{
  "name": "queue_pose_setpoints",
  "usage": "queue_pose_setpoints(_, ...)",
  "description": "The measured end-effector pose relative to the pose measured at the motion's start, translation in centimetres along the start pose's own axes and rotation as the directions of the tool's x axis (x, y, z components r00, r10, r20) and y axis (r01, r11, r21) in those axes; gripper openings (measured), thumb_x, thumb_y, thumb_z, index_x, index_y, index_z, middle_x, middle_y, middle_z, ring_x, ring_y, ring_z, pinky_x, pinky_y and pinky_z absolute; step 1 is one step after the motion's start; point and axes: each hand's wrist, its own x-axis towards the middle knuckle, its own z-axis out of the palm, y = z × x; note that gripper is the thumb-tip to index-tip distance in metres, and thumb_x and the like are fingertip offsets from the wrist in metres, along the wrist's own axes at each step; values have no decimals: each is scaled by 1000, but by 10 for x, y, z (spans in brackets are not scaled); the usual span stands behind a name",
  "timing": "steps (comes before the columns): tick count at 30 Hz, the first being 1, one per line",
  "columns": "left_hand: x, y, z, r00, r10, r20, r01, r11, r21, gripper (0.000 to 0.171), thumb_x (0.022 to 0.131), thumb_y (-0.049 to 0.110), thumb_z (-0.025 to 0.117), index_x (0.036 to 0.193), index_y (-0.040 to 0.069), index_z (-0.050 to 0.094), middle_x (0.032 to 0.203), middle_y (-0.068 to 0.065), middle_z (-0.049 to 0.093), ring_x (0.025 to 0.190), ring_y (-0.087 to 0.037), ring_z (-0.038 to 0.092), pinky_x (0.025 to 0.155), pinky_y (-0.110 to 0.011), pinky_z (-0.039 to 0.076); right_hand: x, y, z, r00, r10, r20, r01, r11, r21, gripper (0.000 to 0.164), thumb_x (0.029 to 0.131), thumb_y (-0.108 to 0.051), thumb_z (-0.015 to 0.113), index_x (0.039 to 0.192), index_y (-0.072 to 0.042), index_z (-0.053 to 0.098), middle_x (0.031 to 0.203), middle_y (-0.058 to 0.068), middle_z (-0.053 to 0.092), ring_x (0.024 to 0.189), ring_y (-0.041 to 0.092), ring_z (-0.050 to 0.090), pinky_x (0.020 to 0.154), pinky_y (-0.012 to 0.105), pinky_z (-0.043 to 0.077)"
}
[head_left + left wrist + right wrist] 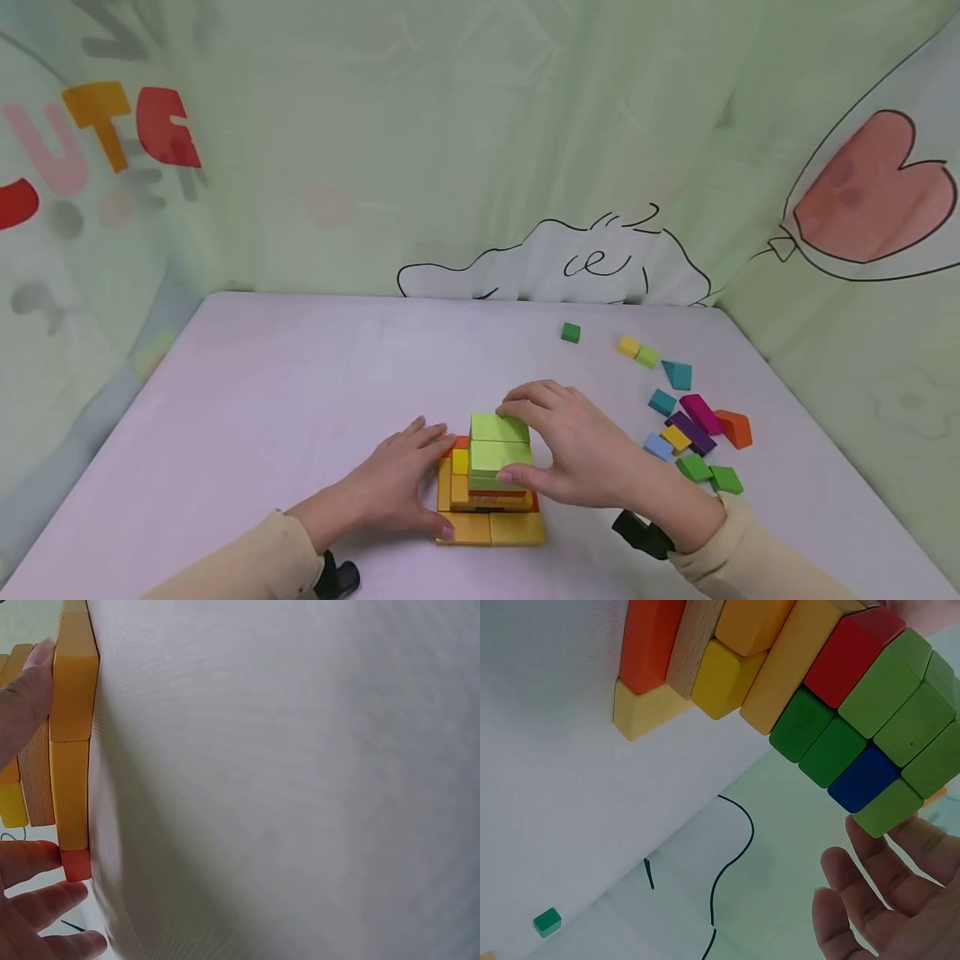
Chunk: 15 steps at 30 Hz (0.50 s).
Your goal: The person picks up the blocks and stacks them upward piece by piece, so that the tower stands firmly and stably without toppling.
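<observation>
A stepped tower of coloured blocks stands on the table, with wide orange blocks point(517, 529) at its base and light green blocks point(500, 458) on top. My left hand point(390, 487) lies along the tower's left side, fingers spread and fairly straight. In the left wrist view its thumb touches the lower orange layers and a fingertip meets a red block point(76, 865). With thumb in front and fingers behind, my right hand point(581, 454) pinches the light green top. The right wrist view shows fingertips at a light green block point(889, 808), beside a blue block point(863, 778).
To the right lie several loose blocks, among them a purple block point(692, 433), a magenta block point(702, 414), an orange block point(734, 428) and a teal triangular block point(678, 375). Farther back sits a dark green block point(571, 332). Printed curtains point(360, 150) enclose the table.
</observation>
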Motion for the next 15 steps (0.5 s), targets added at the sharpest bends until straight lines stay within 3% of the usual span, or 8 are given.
queue_pose_setpoints(15, 2, 1, -1, 1000, 24, -1, -24, 1000, -5, 109, 67, 53, 92, 152, 5, 45, 162, -18, 38, 153, -46, 26, 121, -64, 31, -1, 1, 2, 1000, 5, 15, -6, 1000, 28, 59, 90, -55, 72, 132, -14, 64, 133, 4, 64, 126, 25, 57, 104, 54, 52)
